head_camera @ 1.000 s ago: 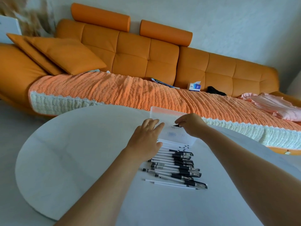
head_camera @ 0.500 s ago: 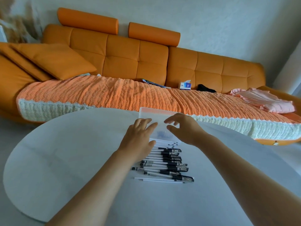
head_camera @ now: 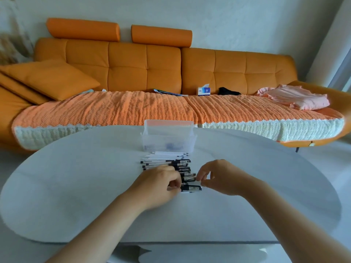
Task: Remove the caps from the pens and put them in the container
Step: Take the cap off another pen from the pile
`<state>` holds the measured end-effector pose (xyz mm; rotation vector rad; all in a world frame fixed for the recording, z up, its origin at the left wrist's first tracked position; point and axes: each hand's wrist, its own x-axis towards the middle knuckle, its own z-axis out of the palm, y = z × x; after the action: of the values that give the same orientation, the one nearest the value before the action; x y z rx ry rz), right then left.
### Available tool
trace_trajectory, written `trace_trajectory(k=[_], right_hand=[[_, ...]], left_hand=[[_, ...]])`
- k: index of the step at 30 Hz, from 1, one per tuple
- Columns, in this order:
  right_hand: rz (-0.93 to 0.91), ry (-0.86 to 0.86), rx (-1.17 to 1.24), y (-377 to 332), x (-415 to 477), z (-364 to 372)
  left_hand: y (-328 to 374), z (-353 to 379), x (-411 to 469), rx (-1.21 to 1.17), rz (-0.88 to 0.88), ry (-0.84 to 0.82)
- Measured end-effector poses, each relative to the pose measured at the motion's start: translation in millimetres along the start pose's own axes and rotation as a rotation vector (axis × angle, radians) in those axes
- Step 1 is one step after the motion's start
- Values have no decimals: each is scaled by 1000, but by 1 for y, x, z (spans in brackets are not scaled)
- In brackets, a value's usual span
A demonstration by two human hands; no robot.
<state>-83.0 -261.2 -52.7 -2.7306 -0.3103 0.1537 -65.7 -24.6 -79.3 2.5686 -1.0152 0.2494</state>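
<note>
The pen lies in the row of pens on the near side of the clear container, the left hand curled on its barrel, the right hand pinching its black cap narrowly. I judge it better to hold the barrel firm and pull the cap straight outward. The pen's long axis runs along the container's front wall, cap pointing right.

clear plastic container, matt table, leather sofa

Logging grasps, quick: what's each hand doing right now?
Left hand: grips a pen by its barrel.
Right hand: pinches the cap end of that pen, as far as shows.
</note>
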Motion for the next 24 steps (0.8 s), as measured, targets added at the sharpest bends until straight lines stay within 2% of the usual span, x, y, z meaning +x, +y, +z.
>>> trace_trajectory(k=[13,17,20,24], right_hand=[[-49,33,-53,17,-3,10],[-56,120,27,18,-8,4],[-64,165,90,12,-8,4],[-67,139,117,1,-7,6]], left_hand=[[4,4,-3,81,-37,-61],[7,4,-2,76,-56,-74],[9,3,-2,103,-11,-48],[7,3,-3,139,92,-10]])
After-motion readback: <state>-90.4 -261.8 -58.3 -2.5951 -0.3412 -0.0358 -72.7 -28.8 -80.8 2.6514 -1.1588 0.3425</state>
